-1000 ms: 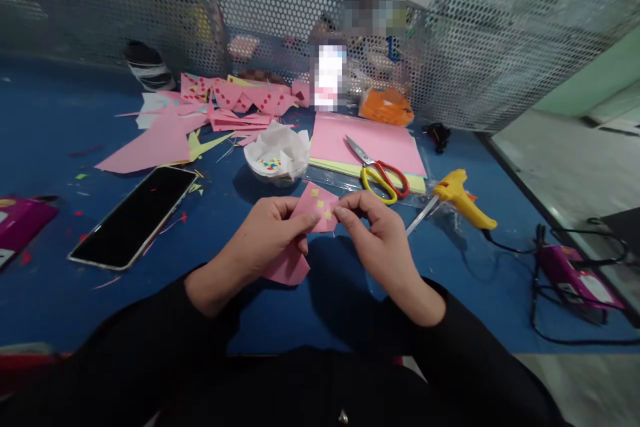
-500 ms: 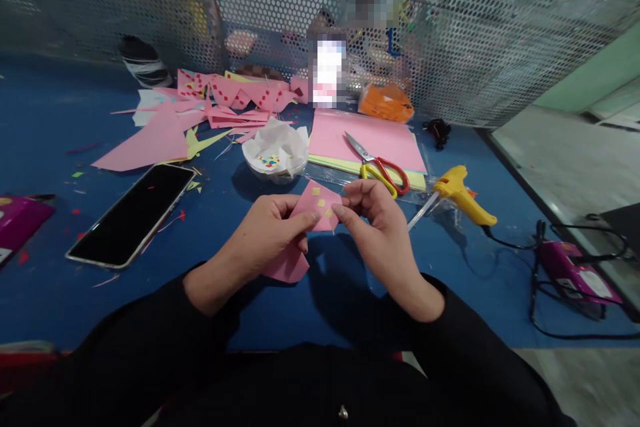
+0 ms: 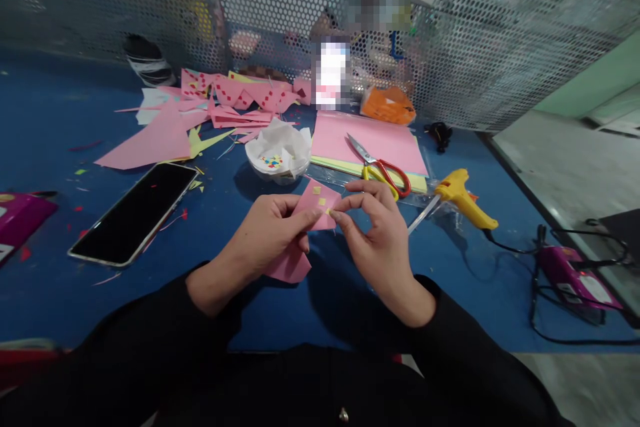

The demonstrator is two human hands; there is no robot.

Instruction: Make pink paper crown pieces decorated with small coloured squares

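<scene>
The left hand [image 3: 280,223] pinched the pink paper strip [image 3: 329,196] between thumb and fingers, above the blue table [image 3: 200,320] and on the near side of the bowl [image 3: 274,178]; one end of the strip hung below this hand. The right hand [image 3: 377,233] had its thumb and forefinger at the strip's right edge, beside the lowest yellow square [image 3: 329,211] — whether they gripped this square or only touched it, I could not tell. In my judgement, good work here asked for a flat, well-supported paper under the left thumb, and a light, straight touch from the right fingertips, so that the square did not turn.
</scene>
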